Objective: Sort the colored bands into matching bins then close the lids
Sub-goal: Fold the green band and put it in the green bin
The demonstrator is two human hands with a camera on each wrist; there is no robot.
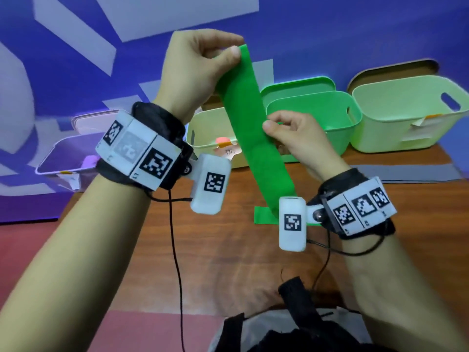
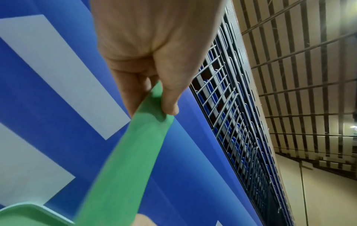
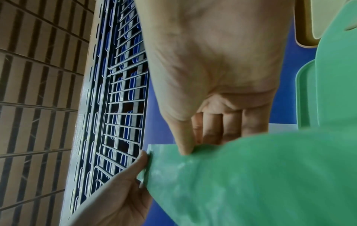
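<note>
A long green band [image 1: 253, 133] hangs above the wooden table [image 1: 215, 262], its lower end lying on the tabletop. My left hand [image 1: 203, 62] pinches the band's top end between thumb and fingers, raised high. Lower down, my right hand [image 1: 294, 133] pinches the band's right edge near its middle. The left wrist view shows the thumb [image 2: 170, 97] pressed on the green band [image 2: 131, 152]. In the right wrist view the thumb [image 3: 183, 137] pinches the band [image 3: 251, 175]. Behind the band stands the open green bin [image 1: 317, 118] with its lid [image 1: 297, 85] up.
A pale yellow-green bin [image 1: 213, 128] with an orange item inside sits left of the green one. Another pale green bin [image 1: 406, 115] stands at the right with its lid open. A purple bin [image 1: 63, 158] is at the far left. A grey band [image 1: 411, 171] lies at the right.
</note>
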